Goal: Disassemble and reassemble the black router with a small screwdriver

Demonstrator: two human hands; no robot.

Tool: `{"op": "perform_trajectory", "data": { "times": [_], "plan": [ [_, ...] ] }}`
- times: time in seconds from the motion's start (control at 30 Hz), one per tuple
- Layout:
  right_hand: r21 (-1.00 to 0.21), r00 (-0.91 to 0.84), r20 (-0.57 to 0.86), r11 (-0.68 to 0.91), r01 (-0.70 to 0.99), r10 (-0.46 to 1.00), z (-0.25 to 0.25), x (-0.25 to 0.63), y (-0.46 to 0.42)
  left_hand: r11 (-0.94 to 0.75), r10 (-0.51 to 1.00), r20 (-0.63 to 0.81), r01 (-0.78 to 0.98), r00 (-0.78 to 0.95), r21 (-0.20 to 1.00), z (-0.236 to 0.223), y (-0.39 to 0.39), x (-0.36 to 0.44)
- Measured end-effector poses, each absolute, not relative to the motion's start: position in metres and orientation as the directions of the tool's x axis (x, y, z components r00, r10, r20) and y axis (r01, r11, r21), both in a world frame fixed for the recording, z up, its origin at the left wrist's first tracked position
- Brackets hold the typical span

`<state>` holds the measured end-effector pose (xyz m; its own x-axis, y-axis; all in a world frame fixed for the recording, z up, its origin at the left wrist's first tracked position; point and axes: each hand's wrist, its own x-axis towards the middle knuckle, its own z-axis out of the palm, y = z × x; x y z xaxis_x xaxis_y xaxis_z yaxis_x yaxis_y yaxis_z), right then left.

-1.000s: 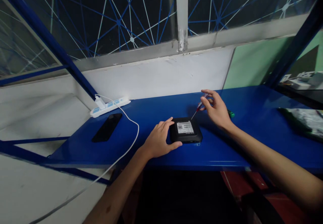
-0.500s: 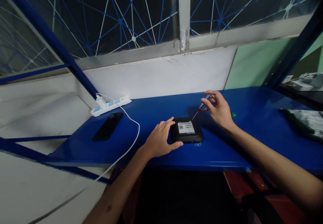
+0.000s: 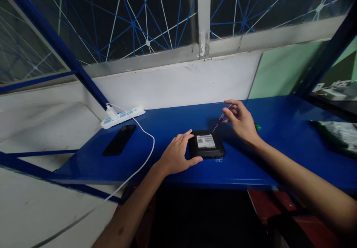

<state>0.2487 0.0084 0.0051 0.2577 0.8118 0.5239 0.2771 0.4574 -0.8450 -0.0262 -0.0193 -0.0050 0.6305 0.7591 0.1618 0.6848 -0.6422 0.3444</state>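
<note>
A flat black box-shaped device (image 3: pixel 208 153) with a white printed label on top lies on the blue table. My left hand (image 3: pixel 177 153) grips its left side, fingers at the far corner and thumb along the near edge. In my right hand (image 3: pixel 241 121) is a screwdriver (image 3: pixel 222 119) with a clear handle and a reddish collar, pinched between thumb and fingers. It slants down, and its tip meets the far right part of the device's top. Whether a screw sits under the tip is too small to see.
Left of the device, a black phone (image 3: pixel 119 140) lies near a white power strip (image 3: pixel 122 117) with a plugged-in charger. A white cable (image 3: pixel 149 155) runs over the table's front edge. Behind my right hand is a small green object (image 3: pixel 258 127); a plastic bag (image 3: pixel 341 134) lies far right.
The screwdriver's handle has turned slightly in my right fingers, while its tip stays at the same spot. My left hand and the device have not moved.
</note>
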Motion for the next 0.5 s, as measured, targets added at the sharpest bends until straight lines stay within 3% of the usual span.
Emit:
{"op": "perform_trajectory", "data": {
  "times": [0.5],
  "plan": [
    [-0.855,0.238,0.503,0.439,0.276,0.831,0.0064,0.2480,0.0067,-0.631,0.767,0.144,0.693,0.626,0.348,-0.0027,-0.0203,-0.0256]
  ]
}}
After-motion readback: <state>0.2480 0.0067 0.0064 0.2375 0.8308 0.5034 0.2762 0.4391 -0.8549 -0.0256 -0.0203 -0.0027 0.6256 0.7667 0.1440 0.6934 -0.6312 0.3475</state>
